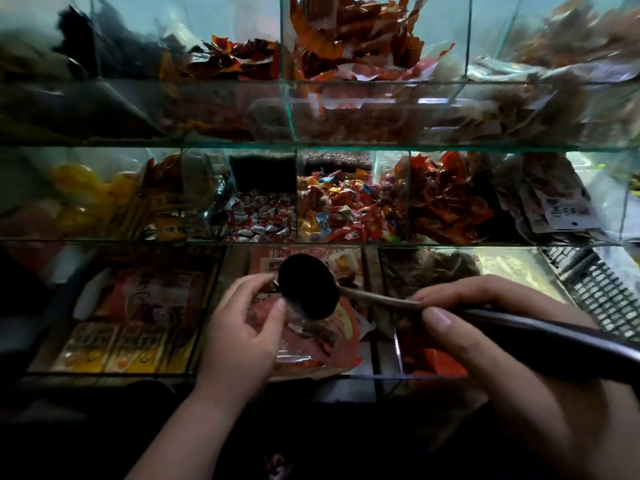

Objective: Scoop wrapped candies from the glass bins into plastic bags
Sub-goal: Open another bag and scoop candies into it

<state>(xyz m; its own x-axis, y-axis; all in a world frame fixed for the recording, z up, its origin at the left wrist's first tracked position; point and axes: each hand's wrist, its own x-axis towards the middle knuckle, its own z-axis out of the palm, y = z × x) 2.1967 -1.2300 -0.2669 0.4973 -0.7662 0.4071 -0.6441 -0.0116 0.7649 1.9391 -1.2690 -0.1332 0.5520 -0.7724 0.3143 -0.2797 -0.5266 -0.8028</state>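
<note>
My right hand (pixel 491 337) grips the long dark handle of a black ladle-shaped scoop (pixel 308 287). Its round bowl is tipped over the mouth of a clear plastic bag (pixel 304 336). My left hand (pixel 242 327) pinches the bag's top edge and holds it in front of the lowest glass shelf. The bag looks mostly see-through, so I cannot tell what lies inside it. In the middle tier, straight ahead, one glass bin holds multicoloured wrapped candies (pixel 346 209) and the bin to its left holds silver-and-red wrapped candies (pixel 263 216).
Three tiers of glass bins (pixel 294 133) fill the view, with orange and red snack packets (pixel 446 202) at the right and yellow items (pixel 83 195) at the left. Flat red packets (pixel 156 296) lie in the bottom tier. A grey plastic basket (pixel 602 292) stands at the far right.
</note>
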